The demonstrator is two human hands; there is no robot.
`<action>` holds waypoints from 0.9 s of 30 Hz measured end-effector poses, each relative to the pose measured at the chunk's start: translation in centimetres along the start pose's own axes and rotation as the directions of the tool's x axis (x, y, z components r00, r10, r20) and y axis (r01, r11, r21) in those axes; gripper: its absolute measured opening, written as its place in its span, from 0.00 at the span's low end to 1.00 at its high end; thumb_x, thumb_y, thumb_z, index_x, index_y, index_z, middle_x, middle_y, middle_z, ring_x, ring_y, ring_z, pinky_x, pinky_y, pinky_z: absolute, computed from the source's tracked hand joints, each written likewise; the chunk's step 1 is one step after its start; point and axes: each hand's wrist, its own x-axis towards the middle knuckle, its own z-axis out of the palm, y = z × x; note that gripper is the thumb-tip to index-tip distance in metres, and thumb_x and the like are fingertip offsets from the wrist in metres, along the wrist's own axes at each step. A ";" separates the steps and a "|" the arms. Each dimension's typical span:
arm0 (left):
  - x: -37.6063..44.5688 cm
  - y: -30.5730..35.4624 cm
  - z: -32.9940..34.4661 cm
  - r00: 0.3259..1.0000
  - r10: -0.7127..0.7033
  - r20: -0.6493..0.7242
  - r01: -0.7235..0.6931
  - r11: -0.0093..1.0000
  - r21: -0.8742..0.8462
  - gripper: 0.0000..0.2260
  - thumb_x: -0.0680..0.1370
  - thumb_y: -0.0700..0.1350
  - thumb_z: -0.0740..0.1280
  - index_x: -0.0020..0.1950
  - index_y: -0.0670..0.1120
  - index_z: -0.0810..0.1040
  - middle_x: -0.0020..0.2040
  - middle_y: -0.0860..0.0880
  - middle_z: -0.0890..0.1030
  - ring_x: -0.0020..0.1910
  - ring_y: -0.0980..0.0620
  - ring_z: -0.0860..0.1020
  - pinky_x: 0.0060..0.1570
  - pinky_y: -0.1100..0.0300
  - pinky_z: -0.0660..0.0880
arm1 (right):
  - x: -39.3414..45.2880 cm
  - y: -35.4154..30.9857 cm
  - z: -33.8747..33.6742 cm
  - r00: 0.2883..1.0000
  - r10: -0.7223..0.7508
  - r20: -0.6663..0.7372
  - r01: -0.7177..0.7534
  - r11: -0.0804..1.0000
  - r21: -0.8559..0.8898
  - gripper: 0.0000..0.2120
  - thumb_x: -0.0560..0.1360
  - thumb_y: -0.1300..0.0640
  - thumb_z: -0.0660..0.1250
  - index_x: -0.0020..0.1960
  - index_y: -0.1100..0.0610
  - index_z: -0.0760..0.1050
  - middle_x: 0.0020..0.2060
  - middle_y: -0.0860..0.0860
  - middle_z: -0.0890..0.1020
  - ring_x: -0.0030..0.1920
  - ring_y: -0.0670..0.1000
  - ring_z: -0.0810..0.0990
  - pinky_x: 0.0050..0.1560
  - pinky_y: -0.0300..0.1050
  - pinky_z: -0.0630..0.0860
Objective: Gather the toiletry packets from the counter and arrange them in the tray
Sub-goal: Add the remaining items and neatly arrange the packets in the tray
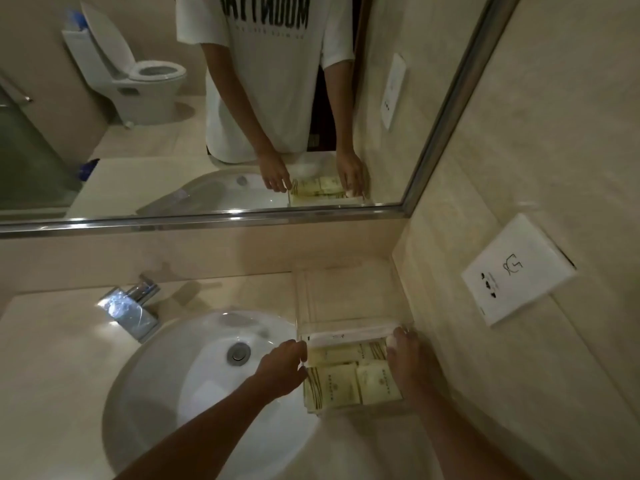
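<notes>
A clear tray sits on the counter right of the sink, near the side wall. Several pale yellow toiletry packets lie flat inside it, and a long white packet lies along its far edge. My left hand grips the tray's left side. My right hand holds the tray's right side, fingers curled over the rim by a small white item. The mirror reflects the tray and both hands.
A round white sink with a chrome faucet lies to the left of the tray. A white wall socket plate is on the right wall. The mirror frame runs above the beige backsplash.
</notes>
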 end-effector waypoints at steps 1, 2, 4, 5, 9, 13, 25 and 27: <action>0.2 0.1 0.0 1.000 0.004 0.000 -0.004 1.000 0.000 0.05 0.75 0.46 0.65 0.50 0.49 0.73 0.47 0.55 0.72 0.47 0.54 0.72 0.43 0.62 0.69 | 0.0 0.1 0.3 1.000 0.012 -0.003 -0.012 1.000 -0.021 0.20 0.66 0.61 0.75 0.57 0.61 0.76 0.50 0.63 0.80 0.44 0.63 0.80 0.44 0.54 0.78; 0.4 0.2 0.0 1.000 0.012 -0.003 -0.012 1.000 0.001 0.05 0.75 0.45 0.64 0.50 0.49 0.73 0.47 0.55 0.71 0.47 0.54 0.71 0.43 0.63 0.68 | 0.0 0.1 0.3 1.000 0.018 -0.004 -0.018 0.999 -0.038 0.20 0.66 0.60 0.75 0.56 0.61 0.76 0.49 0.62 0.80 0.44 0.62 0.80 0.44 0.54 0.78; 0.6 0.3 -0.1 1.000 0.018 -0.003 -0.018 1.000 -0.003 0.05 0.75 0.44 0.64 0.51 0.48 0.73 0.46 0.54 0.71 0.46 0.54 0.70 0.43 0.63 0.67 | -0.1 -0.2 -0.1 0.999 0.022 -0.023 -0.024 0.997 -0.073 0.18 0.68 0.58 0.74 0.56 0.58 0.76 0.48 0.59 0.81 0.44 0.59 0.80 0.43 0.52 0.78; 0.6 0.4 -0.1 1.000 0.015 0.003 -0.015 1.000 -0.009 0.05 0.75 0.44 0.64 0.51 0.49 0.72 0.46 0.54 0.71 0.46 0.54 0.70 0.43 0.63 0.67 | -0.2 -0.3 -0.4 0.999 0.046 -0.027 -0.048 0.994 -0.093 0.17 0.69 0.56 0.73 0.56 0.57 0.75 0.48 0.57 0.81 0.44 0.57 0.80 0.42 0.50 0.77; 0.8 0.8 0.0 0.999 -0.004 0.033 0.005 1.000 -0.028 0.04 0.75 0.44 0.64 0.48 0.50 0.71 0.47 0.54 0.71 0.46 0.54 0.70 0.42 0.64 0.67 | -0.2 -0.6 -0.9 0.995 0.076 -0.065 -0.085 0.985 -0.148 0.18 0.70 0.53 0.71 0.57 0.54 0.74 0.51 0.53 0.80 0.47 0.54 0.80 0.43 0.47 0.77; 0.7 0.9 0.1 0.999 -0.017 0.041 0.018 1.000 -0.019 0.03 0.76 0.44 0.63 0.48 0.50 0.70 0.49 0.52 0.74 0.47 0.53 0.72 0.43 0.62 0.68 | 0.0 -0.4 -0.5 0.993 0.065 -0.101 -0.075 0.992 -0.097 0.16 0.69 0.54 0.73 0.55 0.56 0.77 0.53 0.56 0.79 0.49 0.57 0.78 0.45 0.50 0.77; -1.5 2.8 7.5 0.953 0.300 -0.035 -0.269 0.897 0.349 0.21 0.81 0.53 0.49 0.73 0.49 0.62 0.72 0.47 0.69 0.71 0.48 0.67 0.65 0.48 0.70 | -5.9 -0.6 3.2 0.927 -0.374 -0.014 0.372 0.924 -0.094 0.24 0.79 0.42 0.50 0.73 0.47 0.62 0.71 0.49 0.68 0.72 0.49 0.62 0.69 0.55 0.58; -1.6 2.6 8.4 0.957 0.289 0.016 -0.274 0.887 0.372 0.23 0.80 0.52 0.50 0.73 0.47 0.63 0.71 0.45 0.70 0.70 0.46 0.68 0.65 0.46 0.71 | -6.3 0.5 4.0 0.934 -0.352 0.059 0.356 0.930 -0.091 0.25 0.79 0.44 0.50 0.75 0.44 0.54 0.75 0.46 0.61 0.75 0.47 0.53 0.72 0.55 0.49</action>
